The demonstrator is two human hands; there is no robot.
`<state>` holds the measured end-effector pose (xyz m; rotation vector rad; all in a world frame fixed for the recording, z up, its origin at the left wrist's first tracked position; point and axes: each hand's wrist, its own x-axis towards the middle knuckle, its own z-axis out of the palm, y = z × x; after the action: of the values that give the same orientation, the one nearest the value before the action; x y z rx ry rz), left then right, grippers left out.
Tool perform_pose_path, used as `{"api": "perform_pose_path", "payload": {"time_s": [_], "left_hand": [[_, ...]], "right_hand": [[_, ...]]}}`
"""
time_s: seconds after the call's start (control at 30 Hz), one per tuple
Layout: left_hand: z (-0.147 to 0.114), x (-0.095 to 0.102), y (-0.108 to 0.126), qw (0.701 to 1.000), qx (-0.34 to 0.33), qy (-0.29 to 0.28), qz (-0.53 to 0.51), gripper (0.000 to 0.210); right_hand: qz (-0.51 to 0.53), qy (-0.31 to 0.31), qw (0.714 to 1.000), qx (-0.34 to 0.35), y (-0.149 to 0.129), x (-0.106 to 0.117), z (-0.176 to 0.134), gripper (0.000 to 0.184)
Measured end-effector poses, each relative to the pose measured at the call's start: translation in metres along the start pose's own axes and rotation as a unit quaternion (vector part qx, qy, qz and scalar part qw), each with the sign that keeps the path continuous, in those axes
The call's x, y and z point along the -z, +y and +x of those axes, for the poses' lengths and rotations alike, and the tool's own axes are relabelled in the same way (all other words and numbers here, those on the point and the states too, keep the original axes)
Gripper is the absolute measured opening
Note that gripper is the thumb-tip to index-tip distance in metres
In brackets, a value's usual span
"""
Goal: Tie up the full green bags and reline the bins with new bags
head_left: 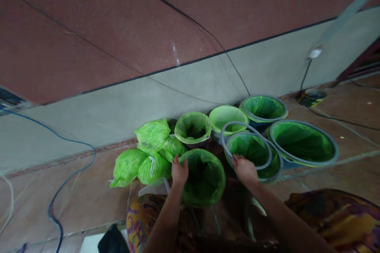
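Note:
In front of me stands a bin lined with a green bag (204, 180), its mouth open and the bag folded over the rim. My left hand (179, 172) is closed on the bag at the left side of this rim. A grey plastic ring (223, 136) is gripped at its lower left by my right hand (245, 169). The ring is tilted above another green-lined bin (247, 148), which has a grey rim. Several tied green bags (152, 134) lie beyond my left hand, some beside and some behind each other.
More lined bins stand along the wall, including a pale green one (228, 116) and a large grey-rimmed bin (303, 142) at the right. A blue cable (74, 140) crosses the floor at the left. A dark tin (311, 97) sits near the wall.

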<state>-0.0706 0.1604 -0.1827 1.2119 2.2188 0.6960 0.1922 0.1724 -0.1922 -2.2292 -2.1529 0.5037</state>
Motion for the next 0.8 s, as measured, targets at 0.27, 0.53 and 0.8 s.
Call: {"api": "perform_pose_path", "payload": {"time_s": [0.27,0.53,0.8], "left_hand": [[0.012,0.051,0.018,0.864,0.158,-0.201,-0.433,0.054],[0.002,0.036,-0.009,0.869,0.134,-0.116,-0.463,0.034],[0.005,0.009,-0.039,0.931,0.13,-0.043,-0.34,0.033]], "right_hand": [[0.074,-0.157,0.911,0.374,-0.049,0.025,-0.082,0.026],[0.159,0.052,0.957,0.239,-0.026,0.025,-0.05,0.049],[0.044,-0.019,0.999,0.022,-0.022,-0.033,0.011,0.035]]}}
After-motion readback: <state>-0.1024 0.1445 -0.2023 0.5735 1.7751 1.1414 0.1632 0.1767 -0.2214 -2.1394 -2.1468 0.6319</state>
